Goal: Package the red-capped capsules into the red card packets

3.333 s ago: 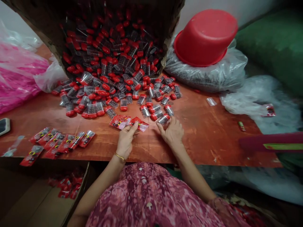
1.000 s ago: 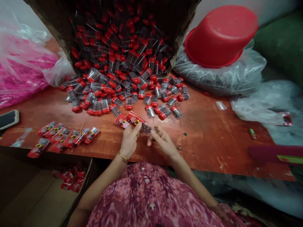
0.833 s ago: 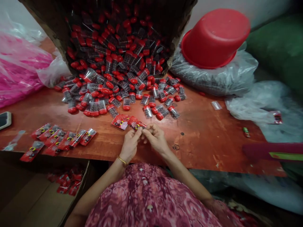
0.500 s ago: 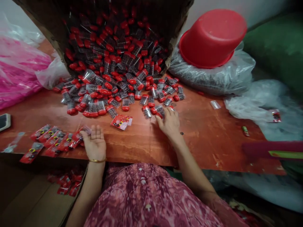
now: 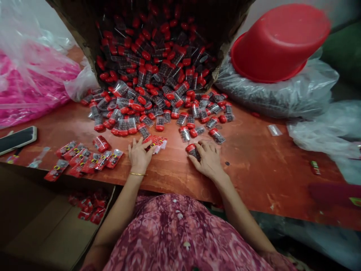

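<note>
Only one view here, the head cam. Just left of centre, the left hand (image 5: 138,156) is palm down with its fingers loosely spread, thumb and index at the left edge of some red printed cards (image 5: 158,142). Can't tell if it's actually pinching them. Right of centre, the right hand (image 5: 209,160) is curled around a red-capped tube (image 5: 192,148) full of dark stuff, thumb along the lower side and fingers over the other end. It's lying on the reddish table (image 5: 248,158).

Loads more of those tubes spill from a big dark cardboard box (image 5: 222,62) at top centre, with a few strays just above the right hand. Left of the left hand there's a cluster of red packets (image 5: 91,162), overlapping, with one a bit above the rest. Phone (image 5: 18,139) at the left edge, bag of pink stuff (image 5: 34,82) upper left. Upper right, a red tub (image 5: 279,41) sits upside down and tilted on a stuffed clear bag (image 5: 270,94). Lower left, an open carton (image 5: 36,229) has more red packets inside.
</note>
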`<state>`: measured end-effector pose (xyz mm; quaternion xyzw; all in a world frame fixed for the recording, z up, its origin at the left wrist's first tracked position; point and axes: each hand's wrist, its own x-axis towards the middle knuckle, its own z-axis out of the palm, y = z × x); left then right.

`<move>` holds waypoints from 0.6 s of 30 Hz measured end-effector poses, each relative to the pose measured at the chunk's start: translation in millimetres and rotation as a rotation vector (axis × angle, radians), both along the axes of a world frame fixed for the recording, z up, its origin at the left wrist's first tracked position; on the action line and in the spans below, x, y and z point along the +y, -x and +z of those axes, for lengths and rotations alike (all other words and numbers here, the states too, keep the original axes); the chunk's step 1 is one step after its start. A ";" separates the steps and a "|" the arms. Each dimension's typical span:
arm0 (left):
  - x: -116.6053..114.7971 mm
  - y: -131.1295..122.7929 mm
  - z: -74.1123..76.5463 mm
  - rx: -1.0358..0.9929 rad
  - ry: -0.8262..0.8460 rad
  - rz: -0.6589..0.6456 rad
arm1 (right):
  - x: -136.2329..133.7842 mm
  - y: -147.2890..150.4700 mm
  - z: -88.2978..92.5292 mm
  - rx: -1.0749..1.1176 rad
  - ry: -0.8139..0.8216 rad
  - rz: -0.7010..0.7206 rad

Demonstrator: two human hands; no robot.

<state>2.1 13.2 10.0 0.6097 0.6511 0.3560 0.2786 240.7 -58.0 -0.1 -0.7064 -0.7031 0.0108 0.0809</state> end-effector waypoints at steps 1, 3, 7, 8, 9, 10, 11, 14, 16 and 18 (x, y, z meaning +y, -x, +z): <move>1.5 1.7 -2.5 0.033 0.010 -0.008 | 0.0 -0.2 -1.5 0.010 -0.005 0.001; 2.8 3.4 -6.3 0.068 0.008 -0.013 | -1.1 0.1 -2.0 0.052 -0.042 -0.013; -1.4 0.3 -6.1 0.045 -0.059 0.022 | -2.9 9.8 7.1 0.297 -0.223 -0.016; -3.6 -1.9 -4.1 0.029 -0.089 0.039 | -2.1 15.9 10.0 0.403 -0.267 -0.006; -6.3 -4.7 -1.4 0.009 -0.120 0.052 | -0.3 23.8 12.5 0.527 -0.293 0.005; -9.2 -8.1 1.8 -0.018 -0.148 0.058 | 2.4 33.3 14.4 0.668 -0.298 0.012; -12.3 -12.0 5.3 -0.048 -0.169 0.050 | 6.0 44.0 15.7 0.819 -0.279 0.012; -21.2 -24.0 14.3 -0.148 -0.197 -0.021 | 19.7 76.0 17.8 1.266 -0.130 -0.020; -25.9 -29.1 17.2 -0.207 -0.197 -0.073 | 27.6 90.4 19.3 1.442 -0.107 -0.037; -29.5 -30.2 18.1 -0.265 -0.182 -0.082 | 31.7 96.5 21.1 1.515 -0.149 -0.043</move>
